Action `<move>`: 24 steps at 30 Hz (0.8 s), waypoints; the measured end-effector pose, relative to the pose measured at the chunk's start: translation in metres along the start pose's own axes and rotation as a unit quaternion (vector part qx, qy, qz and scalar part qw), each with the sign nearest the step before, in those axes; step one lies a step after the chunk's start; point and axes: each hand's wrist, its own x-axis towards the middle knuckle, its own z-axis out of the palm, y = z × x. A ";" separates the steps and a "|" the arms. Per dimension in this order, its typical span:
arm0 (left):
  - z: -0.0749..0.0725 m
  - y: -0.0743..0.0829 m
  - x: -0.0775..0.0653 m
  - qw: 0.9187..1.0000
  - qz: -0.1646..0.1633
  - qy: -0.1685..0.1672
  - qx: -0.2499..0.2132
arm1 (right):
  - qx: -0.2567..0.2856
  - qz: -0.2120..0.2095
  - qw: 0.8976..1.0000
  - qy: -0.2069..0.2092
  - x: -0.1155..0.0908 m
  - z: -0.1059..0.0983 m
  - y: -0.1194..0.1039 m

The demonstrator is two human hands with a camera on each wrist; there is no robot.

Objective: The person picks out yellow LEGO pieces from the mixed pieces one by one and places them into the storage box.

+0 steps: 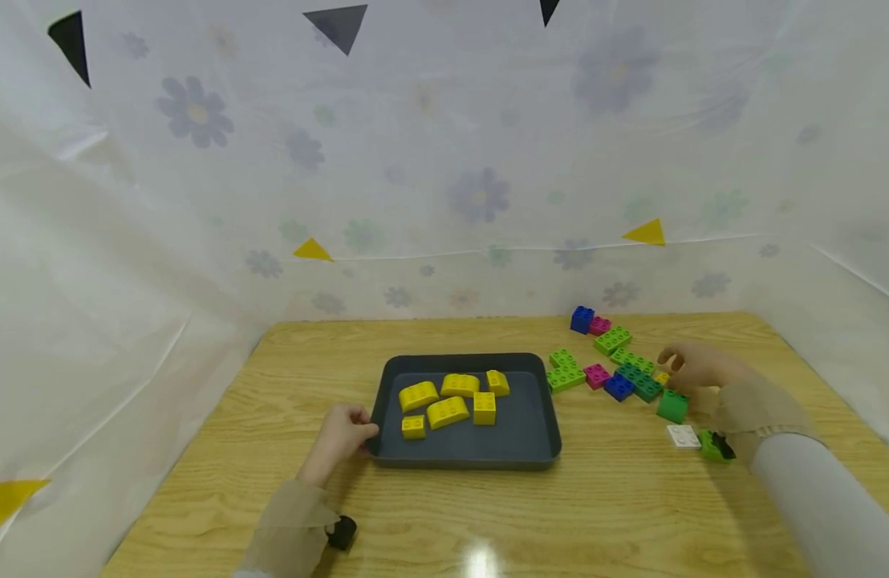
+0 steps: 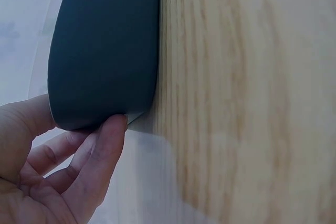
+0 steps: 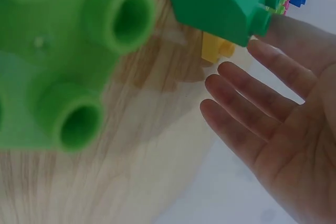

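A dark grey tray (image 1: 520,437) stands on the table with several yellow bricks inside, among them an arched brick (image 1: 448,412) and a square brick (image 1: 484,408). My left hand (image 1: 346,429) pinches the tray's left rim, thumb on top and fingers against the outer wall (image 2: 105,51). Over the loose bricks on the right is my right hand (image 1: 704,369), its fingers extended and nothing held. Its fingertips are close to a small yellow brick (image 3: 210,48), partly hidden by a green sloped brick (image 3: 215,3). In the head view that yellow brick (image 1: 662,378) shows just below the fingers.
Right of the tray lie dark green (image 1: 639,381), lime (image 1: 566,377), blue (image 1: 620,387) and pink bricks (image 1: 597,376). A white brick (image 1: 683,437) and a bright green brick (image 1: 712,446) lie nearer, by the right wrist. A flowered curtain (image 1: 481,193) hangs behind the wooden table (image 1: 444,514).
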 end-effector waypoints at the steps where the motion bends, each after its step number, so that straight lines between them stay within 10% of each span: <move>1: 0.000 0.000 0.000 1.000 0.000 0.000 -0.001 | 0.002 0.005 1.000 -0.004 0.000 0.001 0.000; 24: 0.002 -0.002 0.002 1.000 -0.004 0.002 -0.013 | 0.002 -0.012 1.000 0.003 0.004 0.008 -0.007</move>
